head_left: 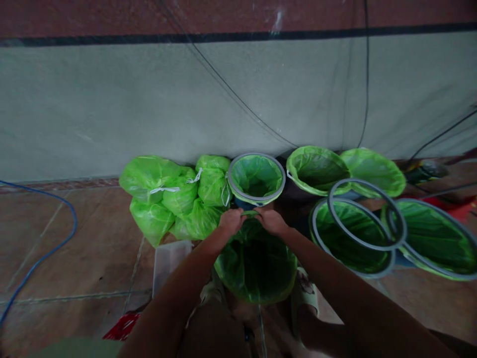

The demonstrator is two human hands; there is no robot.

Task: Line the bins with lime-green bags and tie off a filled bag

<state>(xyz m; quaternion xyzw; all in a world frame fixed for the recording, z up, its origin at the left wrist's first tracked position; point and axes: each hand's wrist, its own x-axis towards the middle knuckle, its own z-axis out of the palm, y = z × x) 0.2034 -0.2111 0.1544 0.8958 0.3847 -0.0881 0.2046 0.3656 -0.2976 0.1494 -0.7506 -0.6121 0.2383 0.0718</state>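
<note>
Both grips are closed on the far edge of a green bag liner (257, 263) seated in a bin directly below the person: the left hand (231, 222) and the right hand (273, 221) pinch the film side by side, nearly touching, at the rim point farthest from the body. Holding the film at one point with both hands appears to keep it taut over the bin edge; the liner's mouth lies open between the forearms. Just beyond the grip stands a lined bin with a grey ring (256, 177) clamped round its top, apparently there to lock the film in place. To the left of the grip, tied green bags (175, 199) lie heaped on the floor against the wall (112, 109). To the right of the grip, further lined bins (316, 169) stand close together, and a loose grey hoop (367, 214) rests tilted across two of them. A blue cable (44, 248) curves over the floor well to the left. The fingertips are hidden in the folded film, so the exact pinch cannot be made out. The held bin's body is covered by the liner and the forearms, and the dim light obscures the items near the lower edge.
</note>
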